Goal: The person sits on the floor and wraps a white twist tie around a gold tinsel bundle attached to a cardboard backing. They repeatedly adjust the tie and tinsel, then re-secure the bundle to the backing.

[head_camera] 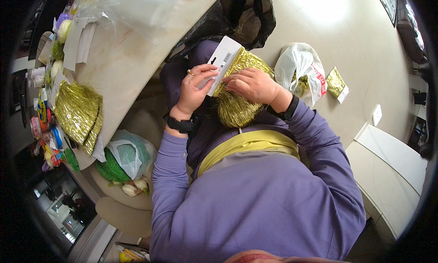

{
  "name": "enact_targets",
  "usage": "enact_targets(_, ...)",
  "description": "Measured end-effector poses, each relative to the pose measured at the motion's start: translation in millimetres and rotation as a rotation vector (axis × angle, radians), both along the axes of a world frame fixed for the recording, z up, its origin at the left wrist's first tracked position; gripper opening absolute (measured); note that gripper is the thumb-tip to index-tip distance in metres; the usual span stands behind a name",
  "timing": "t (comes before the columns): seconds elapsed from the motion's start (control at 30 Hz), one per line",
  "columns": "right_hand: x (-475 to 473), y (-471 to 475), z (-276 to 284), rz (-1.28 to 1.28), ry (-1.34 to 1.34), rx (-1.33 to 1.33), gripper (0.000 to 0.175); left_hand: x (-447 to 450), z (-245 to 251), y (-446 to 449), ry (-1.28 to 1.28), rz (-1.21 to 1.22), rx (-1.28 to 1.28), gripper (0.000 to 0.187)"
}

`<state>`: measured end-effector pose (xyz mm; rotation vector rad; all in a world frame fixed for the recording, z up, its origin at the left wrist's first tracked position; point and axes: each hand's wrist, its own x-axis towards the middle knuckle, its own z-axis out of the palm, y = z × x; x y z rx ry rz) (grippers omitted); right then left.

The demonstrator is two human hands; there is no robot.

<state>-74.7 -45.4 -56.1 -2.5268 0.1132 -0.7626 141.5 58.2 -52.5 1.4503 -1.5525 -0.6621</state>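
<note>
Over my lap is a bundle of gold tinsel fringe (239, 109), its braided top band lying along a white header card (226, 52). The card bears print and a barcode and has a dark hanging slot. My left hand (195, 83) grips the card's lower left part between thumb and fingers. At the braided band beside the card, my right hand (253, 85) pinches the fringe with bent fingers. Part of the fringe is hidden beneath that hand.
On the table (126, 58) to the left lie more gold fringe (78, 112), white cards (80, 40) and a clear plastic bag (126, 6). A black plastic bag (253, 20), a white bag (301, 64) and a gold packet (337, 85) are beyond. A chair holds a bag of green material (130, 157).
</note>
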Motion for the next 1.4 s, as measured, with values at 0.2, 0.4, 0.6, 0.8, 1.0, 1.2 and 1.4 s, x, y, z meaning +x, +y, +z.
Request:
enact_targets(0.2,0.6,-0.1,0.9,-0.004,0.005,-0.009,0.018,-0.6,9.5,-1.2,-0.49,-0.056,-0.091,0.015)
enact_targets(0.4,0.1,0.0,0.6,-0.008,0.013,-0.011,0.018,6.2,7.4,-5.5,-0.464,-0.165,-0.145,0.011)
enact_targets(0.6,1.3,0.4,-0.4,-0.028,-0.019,-0.04,0.019,4.6,-0.6,-7.8,-0.368,-0.132,-0.16,0.013)
enact_targets(0.8,0.5,-2.8,-2.8,-0.008,-0.026,-0.066,0.019,0.4,-4.7,-3.5,-0.108,-0.052,-0.1,0.014)
enact_targets(1.0,1.9,-4.9,-5.8,-0.015,-0.013,0.003,0.017,-1.7,-5.6,-4.8,0.044,-0.058,-0.079,0.014)
enact_targets(1.2,8.8,-0.1,-8.2,-0.072,-0.03,0.063,0.019,-0.5,-11.6,0.9,0.192,-0.09,0.04,0.011)
enact_targets(1.4,13.5,-0.5,-8.6,-0.082,-0.017,0.093,0.017,4.0,-18.0,0.1,0.138,-0.133,0.019,0.013)
